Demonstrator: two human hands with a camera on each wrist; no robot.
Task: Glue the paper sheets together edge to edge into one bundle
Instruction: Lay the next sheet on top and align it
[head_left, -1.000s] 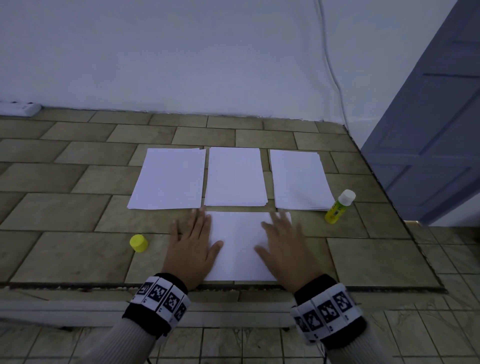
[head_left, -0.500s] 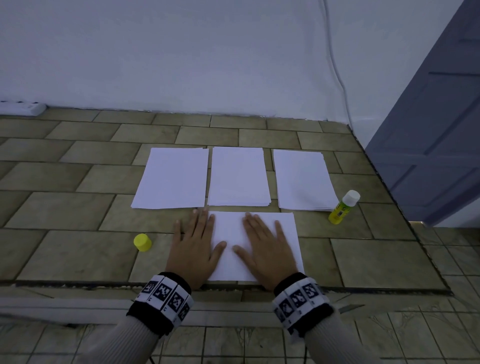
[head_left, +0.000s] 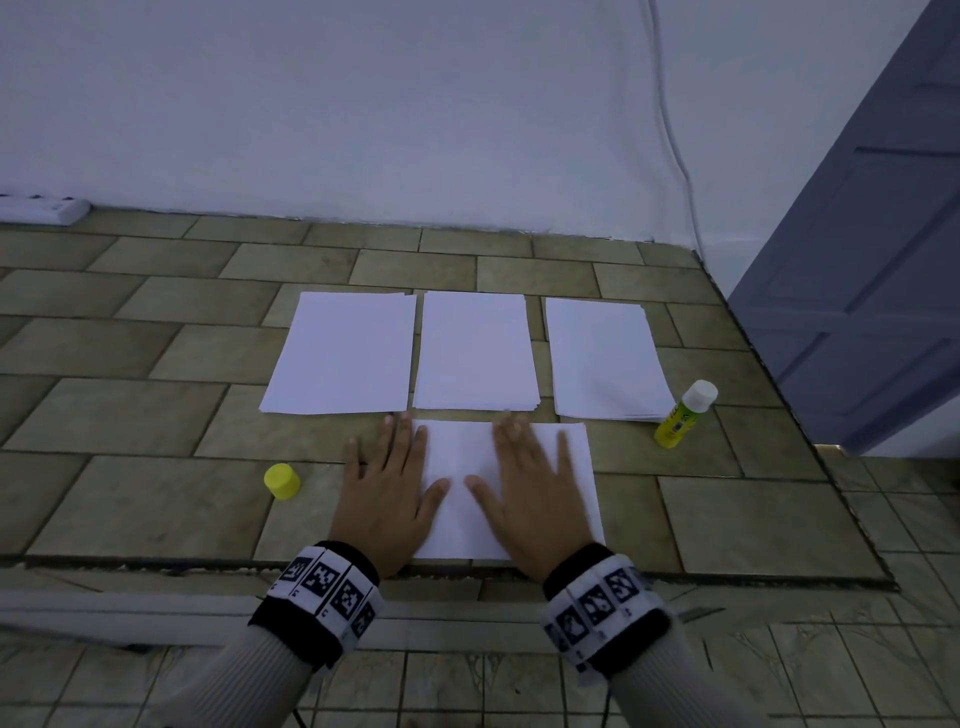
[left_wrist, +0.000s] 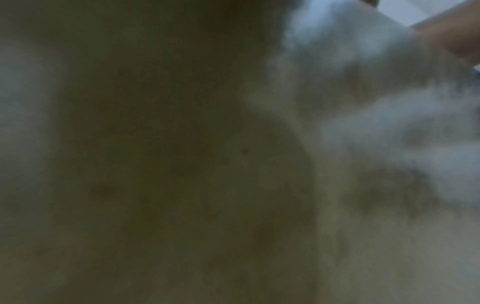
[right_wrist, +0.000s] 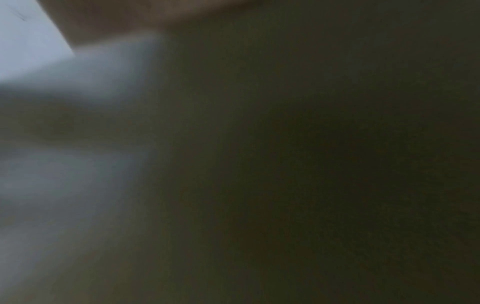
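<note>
A white sheet (head_left: 470, 452) lies flat on the tiled ledge close to me. My left hand (head_left: 387, 486) rests flat over its left edge, fingers straight. My right hand (head_left: 530, 488) presses flat on the sheet's middle, fingers spread. Behind it lie three paper stacks: left (head_left: 343, 353), middle (head_left: 475, 351) and right (head_left: 605, 358). A yellow glue stick (head_left: 683, 415) with a white tip stands by the right stack. Its yellow cap (head_left: 282, 481) sits left of my left hand. Both wrist views are dark and blurred.
The ledge's front edge (head_left: 727, 577) drops to a lower tiled floor. A white wall (head_left: 363, 130) stands behind, with a cable (head_left: 670, 130) running down it. A grey-blue door (head_left: 872, 260) is at the right, a white power strip (head_left: 36, 210) at the far left.
My right hand has slid left across the near sheet, from its right edge to its middle. The left hand has stayed in place.
</note>
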